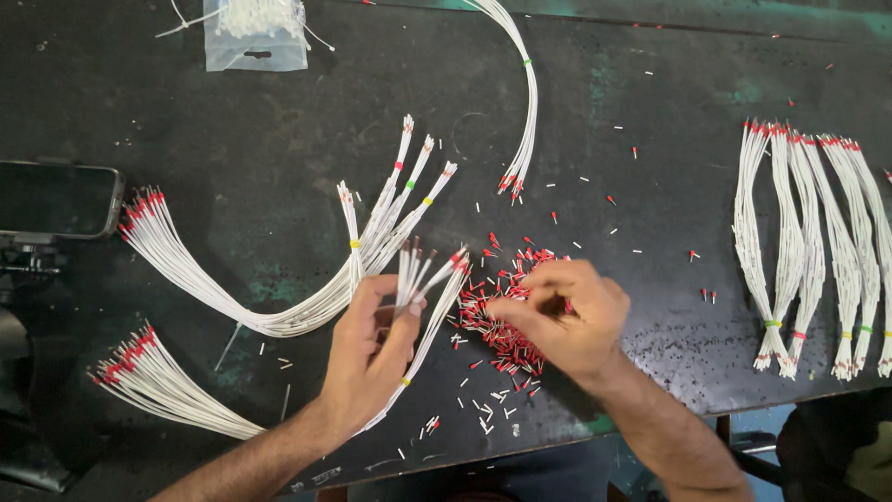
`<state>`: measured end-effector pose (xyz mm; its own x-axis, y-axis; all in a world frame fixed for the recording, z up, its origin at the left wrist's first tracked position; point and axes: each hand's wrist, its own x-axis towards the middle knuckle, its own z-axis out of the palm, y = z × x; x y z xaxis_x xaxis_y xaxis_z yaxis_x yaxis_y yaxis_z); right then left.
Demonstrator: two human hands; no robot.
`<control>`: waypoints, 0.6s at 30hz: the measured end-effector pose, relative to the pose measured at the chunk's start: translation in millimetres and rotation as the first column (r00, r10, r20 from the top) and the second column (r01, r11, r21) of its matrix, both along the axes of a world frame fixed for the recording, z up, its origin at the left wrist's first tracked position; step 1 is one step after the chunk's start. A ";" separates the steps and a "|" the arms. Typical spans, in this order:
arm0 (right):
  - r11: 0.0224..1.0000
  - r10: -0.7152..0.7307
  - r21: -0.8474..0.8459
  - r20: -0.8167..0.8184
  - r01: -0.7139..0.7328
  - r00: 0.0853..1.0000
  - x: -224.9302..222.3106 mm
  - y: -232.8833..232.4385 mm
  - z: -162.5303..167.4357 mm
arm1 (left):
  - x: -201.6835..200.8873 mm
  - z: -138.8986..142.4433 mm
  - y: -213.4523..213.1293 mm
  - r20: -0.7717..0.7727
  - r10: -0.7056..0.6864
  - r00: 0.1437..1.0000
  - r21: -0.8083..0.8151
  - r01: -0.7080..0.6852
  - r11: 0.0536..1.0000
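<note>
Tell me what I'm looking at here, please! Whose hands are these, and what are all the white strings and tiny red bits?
The camera sits on a person's head and looks down, so you see that person's own two hands over a dark table. The left hand holds a bunch of thin white wires with their ends pointing up. The right hand pinches at a pile of tiny red caps; whether it holds one, I cannot tell. More wire bundles, tied with small coloured bands and already red-tipped, lie to the right. A phone rests at the left edge, and a clear plastic bag lies at the top.
</note>
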<state>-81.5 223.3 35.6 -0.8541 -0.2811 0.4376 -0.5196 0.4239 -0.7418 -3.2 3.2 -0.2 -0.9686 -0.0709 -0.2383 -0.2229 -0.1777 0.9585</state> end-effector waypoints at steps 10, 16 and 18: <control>0.699 0.291 0.663 0.077 -0.267 0.953 -19.3 -2.6 19.7 | 1.1 -3.1 -2.6 -0.132 -0.009 0.991 -0.032 0.005 0.999; 0.669 0.206 0.674 0.235 -0.313 0.950 -15.3 -1.8 13.3 | 1.8 -5.0 -2.7 -0.045 -0.059 0.997 -0.027 0.057 0.998; 0.663 0.152 0.695 0.239 -0.278 0.959 -15.9 -2.5 12.6 | 2.3 -4.0 -3.1 -0.069 -0.046 0.997 -0.011 0.046 0.999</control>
<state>-97.4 220.7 48.1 -0.7638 -0.6373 -0.1024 -0.5774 0.7455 -0.3330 -0.9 0.0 -4.2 -0.9850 -0.0280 -0.1702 -0.1637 -0.1592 0.9736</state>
